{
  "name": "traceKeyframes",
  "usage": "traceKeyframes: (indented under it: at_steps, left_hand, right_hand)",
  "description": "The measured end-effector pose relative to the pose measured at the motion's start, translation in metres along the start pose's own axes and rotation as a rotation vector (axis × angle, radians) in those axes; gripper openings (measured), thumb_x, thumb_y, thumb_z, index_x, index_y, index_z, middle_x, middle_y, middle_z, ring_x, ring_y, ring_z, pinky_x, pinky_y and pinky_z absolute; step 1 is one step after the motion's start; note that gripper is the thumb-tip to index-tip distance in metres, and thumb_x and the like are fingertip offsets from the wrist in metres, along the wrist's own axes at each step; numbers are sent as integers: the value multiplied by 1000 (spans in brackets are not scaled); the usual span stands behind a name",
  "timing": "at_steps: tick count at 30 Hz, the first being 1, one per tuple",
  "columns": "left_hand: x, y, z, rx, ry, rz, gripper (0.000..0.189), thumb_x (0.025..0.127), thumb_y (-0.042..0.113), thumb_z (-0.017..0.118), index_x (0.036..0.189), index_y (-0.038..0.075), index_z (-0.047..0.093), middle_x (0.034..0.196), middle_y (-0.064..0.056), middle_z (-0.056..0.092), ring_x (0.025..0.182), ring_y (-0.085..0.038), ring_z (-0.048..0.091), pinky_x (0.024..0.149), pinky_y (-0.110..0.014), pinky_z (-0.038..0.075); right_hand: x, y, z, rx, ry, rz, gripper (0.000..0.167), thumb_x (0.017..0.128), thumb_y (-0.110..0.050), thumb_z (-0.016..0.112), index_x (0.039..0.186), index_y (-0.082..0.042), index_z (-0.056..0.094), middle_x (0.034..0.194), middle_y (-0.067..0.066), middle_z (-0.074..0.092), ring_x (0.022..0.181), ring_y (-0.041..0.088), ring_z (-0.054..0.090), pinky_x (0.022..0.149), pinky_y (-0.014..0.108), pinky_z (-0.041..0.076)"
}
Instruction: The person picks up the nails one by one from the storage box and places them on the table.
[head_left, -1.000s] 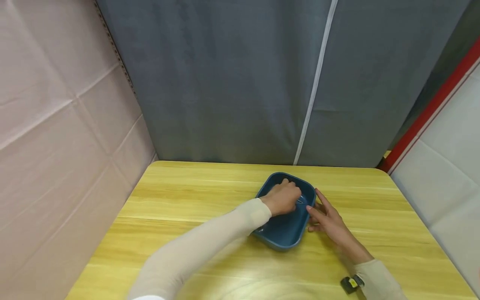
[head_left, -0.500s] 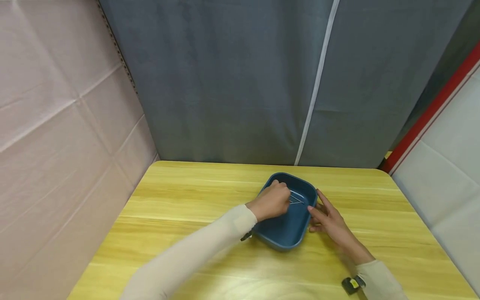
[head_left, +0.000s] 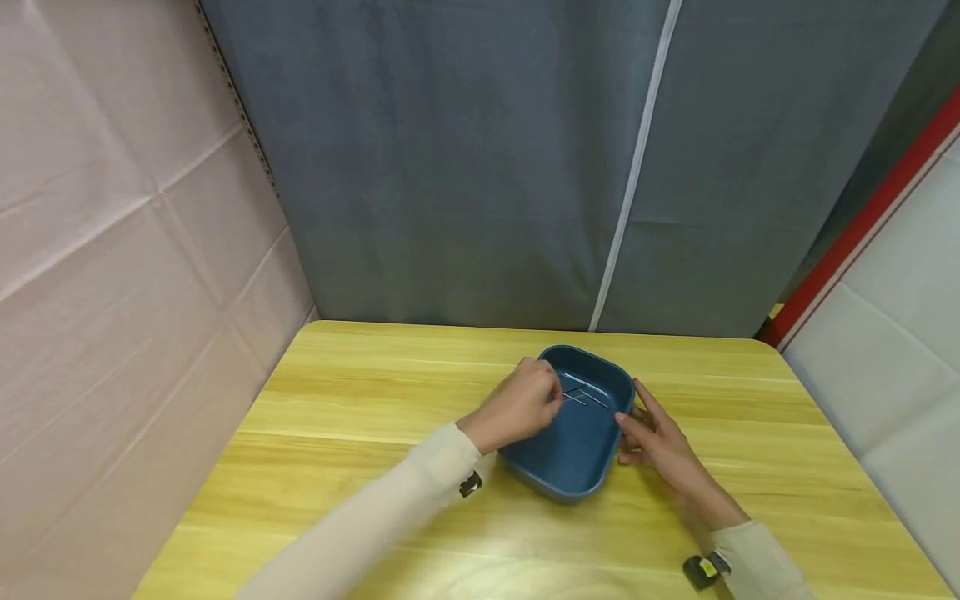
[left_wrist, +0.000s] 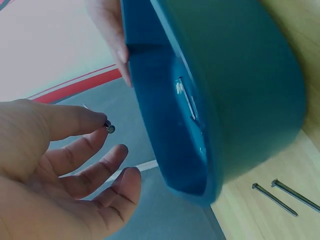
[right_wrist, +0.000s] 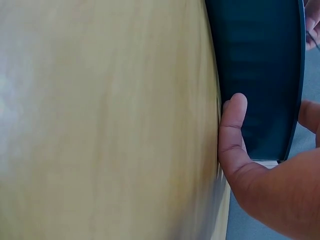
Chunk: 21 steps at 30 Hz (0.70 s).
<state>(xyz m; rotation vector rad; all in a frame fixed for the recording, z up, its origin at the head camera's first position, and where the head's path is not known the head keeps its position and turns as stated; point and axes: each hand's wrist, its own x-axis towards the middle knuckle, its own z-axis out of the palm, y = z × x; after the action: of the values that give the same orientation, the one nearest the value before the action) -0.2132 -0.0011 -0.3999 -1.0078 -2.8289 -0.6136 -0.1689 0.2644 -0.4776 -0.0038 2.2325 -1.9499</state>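
Note:
My left hand is at the left rim of a deep blue plastic bin. In the left wrist view, its thumb and forefinger pinch a nail by the head end; much of the shaft is hidden behind the fingers. Several thin metal nails lie on the bin's floor toward the far end. My right hand touches the bin's right side, thumb at the rim and a finger against the outer wall low down, as the right wrist view shows.
Two more nails, a smaller nail and a thicker nail, lie on the wooden table beside the bin. A grey curtain hangs behind the table, with pale panels at both sides.
My left hand has moved left from inside the bin to its left rim, bringing the nails on the floor into view. The right hand and the bin stay almost where they were.

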Motion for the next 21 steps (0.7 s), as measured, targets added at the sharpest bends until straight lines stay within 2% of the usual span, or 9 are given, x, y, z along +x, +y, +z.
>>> traceKeyframes:
  at_steps: [6, 11, 14, 21]
  left_hand:
    - [-17, -7, -11, -120, 55, -82, 8, 104, 13, 76, 99, 9, 81, 112, -2, 71, 110, -20, 56, 90, -25, 55]
    - [-32, -18, -16, -179, 123, -121, 9, 103, 9, 76, 95, 7, 80, 118, -6, 73, 113, -24, 58, 99, -34, 57]
    - [-42, -25, -18, -208, 163, -138, 9, 101, 6, 77, 93, 6, 78, 117, -8, 74, 112, -26, 60, 100, -38, 56]
    - [-62, -45, -16, -237, 231, -186, 7, 99, 3, 79, 94, 7, 78, 113, -7, 76, 109, -30, 64, 97, -43, 57]
  right_hand:
    - [0, -2, 1, -16, 0, 16, 84, 117, -26, 57, 178, -22, 0, 173, 35, 28, 98, 19, 71, 80, 34, 66]
    - [1, -2, 3, -18, 15, 25, 84, 117, -26, 57, 178, -21, 0, 174, 36, 25, 109, 18, 72, 83, 35, 66]
    - [1, -2, 6, 6, 41, 18, 83, 117, -24, 58, 178, -19, 2, 174, 36, 25, 114, 18, 72, 85, 33, 65]
    - [-1, -2, 12, 13, 80, 0, 81, 117, -23, 57, 178, -15, 4, 175, 34, 26, 133, 20, 62, 89, 28, 63]
